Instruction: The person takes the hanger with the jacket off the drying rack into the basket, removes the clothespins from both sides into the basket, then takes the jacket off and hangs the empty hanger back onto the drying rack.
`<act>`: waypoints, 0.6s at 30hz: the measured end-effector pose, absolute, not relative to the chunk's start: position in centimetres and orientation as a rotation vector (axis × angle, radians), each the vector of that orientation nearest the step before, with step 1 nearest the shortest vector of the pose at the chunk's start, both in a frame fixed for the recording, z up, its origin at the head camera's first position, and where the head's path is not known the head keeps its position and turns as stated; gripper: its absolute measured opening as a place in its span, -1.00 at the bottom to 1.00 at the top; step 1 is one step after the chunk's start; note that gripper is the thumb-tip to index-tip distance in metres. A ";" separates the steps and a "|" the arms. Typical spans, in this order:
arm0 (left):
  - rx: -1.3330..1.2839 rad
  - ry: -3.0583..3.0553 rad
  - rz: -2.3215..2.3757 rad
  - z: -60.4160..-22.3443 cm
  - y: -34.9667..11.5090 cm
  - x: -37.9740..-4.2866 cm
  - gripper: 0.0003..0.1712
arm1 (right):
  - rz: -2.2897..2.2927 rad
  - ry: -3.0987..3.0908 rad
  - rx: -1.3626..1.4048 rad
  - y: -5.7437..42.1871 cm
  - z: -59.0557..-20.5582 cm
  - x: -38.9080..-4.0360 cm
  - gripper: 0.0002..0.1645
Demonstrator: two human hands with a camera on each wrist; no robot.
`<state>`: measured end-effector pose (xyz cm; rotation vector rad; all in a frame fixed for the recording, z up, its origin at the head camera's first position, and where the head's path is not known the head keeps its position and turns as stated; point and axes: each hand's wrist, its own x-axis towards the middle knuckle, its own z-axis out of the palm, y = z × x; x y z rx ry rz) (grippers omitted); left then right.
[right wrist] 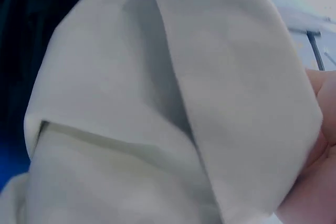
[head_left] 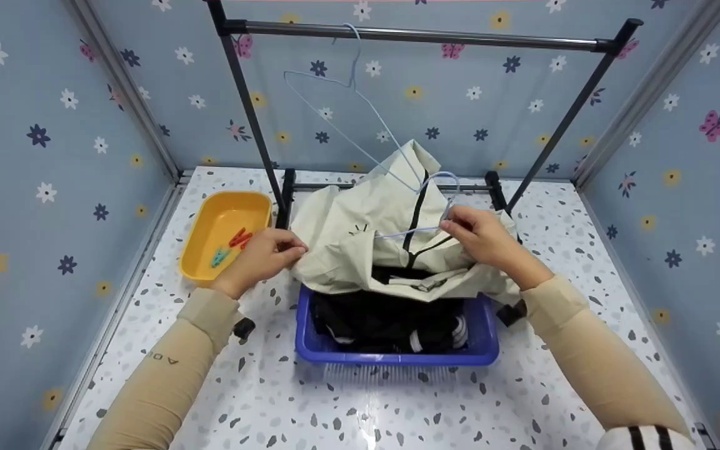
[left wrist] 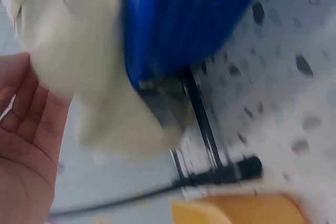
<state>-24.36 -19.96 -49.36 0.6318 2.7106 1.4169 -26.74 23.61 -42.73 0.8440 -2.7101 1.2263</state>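
Note:
A cream jacket [head_left: 341,219] with black zip trim is spread over the blue basket [head_left: 397,359], crumpled, its collar opening facing me. My left hand [head_left: 266,253] pinches the jacket's left edge between thumb and fingertips; the left wrist view shows that hand [left wrist: 31,135] beside blurred cream cloth [left wrist: 89,72]. With thumb and forefinger, my right hand [head_left: 482,234] grips a light blue wire hanger [head_left: 407,232] just below its hook, part of it inside the jacket. Cream cloth [right wrist: 236,87] hides most of the right hand [right wrist: 315,156] in the right wrist view.
Black clothes [head_left: 379,319] with white stripes fill the basket. A second blue hanger [head_left: 319,77] hangs from the dark rack's rail [head_left: 435,35]. To the left, a yellow tray [head_left: 194,237] holds red and green clothespins [head_left: 219,256]. Flower-patterned walls [head_left: 35,206] enclose the speckled table [head_left: 272,400].

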 end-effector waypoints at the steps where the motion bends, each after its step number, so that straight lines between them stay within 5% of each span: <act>1: 0.581 2.695 1.408 -49.5 -20.6 -24.3 -0.83 | 1.229 -2.704 0.818 24.3 -42.7 -26.8 -0.76; 7: 0.490 2.652 1.410 -49.7 -22.1 -24.1 -0.81 | 1.316 -2.675 0.749 26.4 -42.5 -26.8 -0.70; 18: 0.767 2.714 1.372 -47.4 -16.9 -25.4 -0.64 | 1.314 -2.627 0.774 25.0 -43.2 -26.8 -0.73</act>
